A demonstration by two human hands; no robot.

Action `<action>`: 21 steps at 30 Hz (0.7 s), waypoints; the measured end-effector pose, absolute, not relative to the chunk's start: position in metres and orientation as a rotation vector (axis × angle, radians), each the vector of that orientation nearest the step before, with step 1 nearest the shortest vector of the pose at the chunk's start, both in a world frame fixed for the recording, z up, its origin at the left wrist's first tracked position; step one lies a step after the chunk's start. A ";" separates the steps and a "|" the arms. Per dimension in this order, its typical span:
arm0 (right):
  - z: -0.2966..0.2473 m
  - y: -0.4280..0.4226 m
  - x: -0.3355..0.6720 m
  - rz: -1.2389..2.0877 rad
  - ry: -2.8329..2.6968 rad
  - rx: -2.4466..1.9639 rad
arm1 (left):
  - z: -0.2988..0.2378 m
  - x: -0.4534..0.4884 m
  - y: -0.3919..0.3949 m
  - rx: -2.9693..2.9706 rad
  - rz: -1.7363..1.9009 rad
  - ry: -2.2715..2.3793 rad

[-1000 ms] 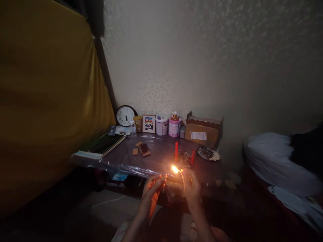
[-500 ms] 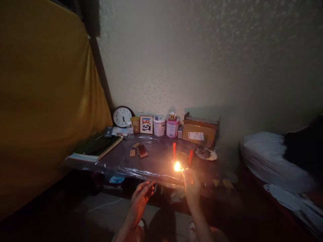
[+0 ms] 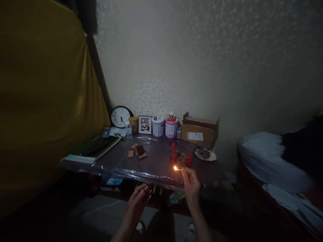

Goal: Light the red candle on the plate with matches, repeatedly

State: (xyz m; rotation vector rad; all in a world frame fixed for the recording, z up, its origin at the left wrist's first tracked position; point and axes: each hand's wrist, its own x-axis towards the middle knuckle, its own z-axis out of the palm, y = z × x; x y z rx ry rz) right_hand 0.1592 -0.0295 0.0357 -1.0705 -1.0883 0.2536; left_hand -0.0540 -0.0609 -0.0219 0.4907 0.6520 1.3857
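Note:
My right hand (image 3: 191, 183) pinches the end of a burning match (image 3: 178, 169) between thumb and fingertips. Its small flame points left, just in front of a round dish (image 3: 180, 159) and below the taller red candle (image 3: 173, 153). A shorter red candle (image 3: 189, 157) stands at the dish's right side; neither shows a flame. My left hand (image 3: 138, 198) is below the table's front edge, its fingers curled, with a small pale bit near the fingertips that is too dark to name.
On the plastic-covered table (image 3: 156, 158) lie several small matchboxes (image 3: 139, 150), a plate of matchsticks (image 3: 205, 154) and a large book (image 3: 98, 151). Along the wall stand a clock (image 3: 121, 117), a panda picture (image 3: 145, 125), two tubs (image 3: 158, 126) and a cardboard box (image 3: 199, 131).
The match flame has shrunk from a bright flare to a small point, and the room looks darker. My left hand has dropped slightly; my right hand stays nearly in place.

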 end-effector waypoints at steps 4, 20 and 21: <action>0.035 -0.027 0.159 0.264 -1.093 -1.078 | -0.024 -0.054 -0.063 0.511 1.375 0.678; 0.039 -0.019 0.159 0.152 -1.196 -1.044 | -0.026 -0.052 -0.061 0.506 1.371 0.745; 0.039 -0.019 0.158 0.142 -1.205 -1.040 | -0.027 -0.052 -0.061 0.512 1.369 0.747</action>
